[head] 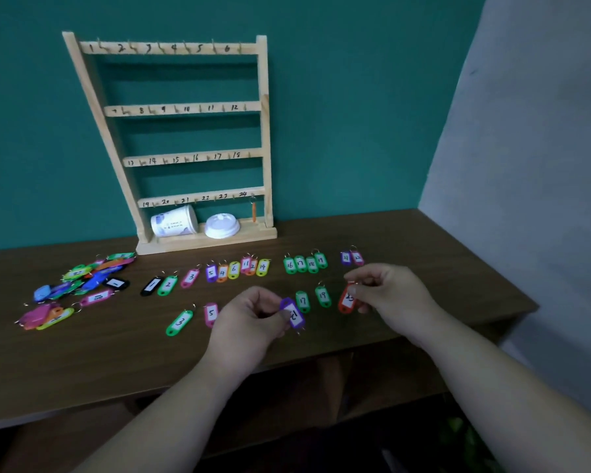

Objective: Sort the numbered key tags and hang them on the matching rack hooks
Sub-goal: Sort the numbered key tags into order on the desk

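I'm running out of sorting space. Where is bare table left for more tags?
Bare table lies right of the rack, behind tags 21 and 22, and along the near edge below the green 3 tag. Crowded: the unsorted pile at left and the sorted rows mid-table.

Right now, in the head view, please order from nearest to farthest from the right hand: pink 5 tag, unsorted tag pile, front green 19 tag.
1. front green 19 tag, just left of the right hand.
2. pink 5 tag, past the left hand.
3. unsorted tag pile, at the far left.
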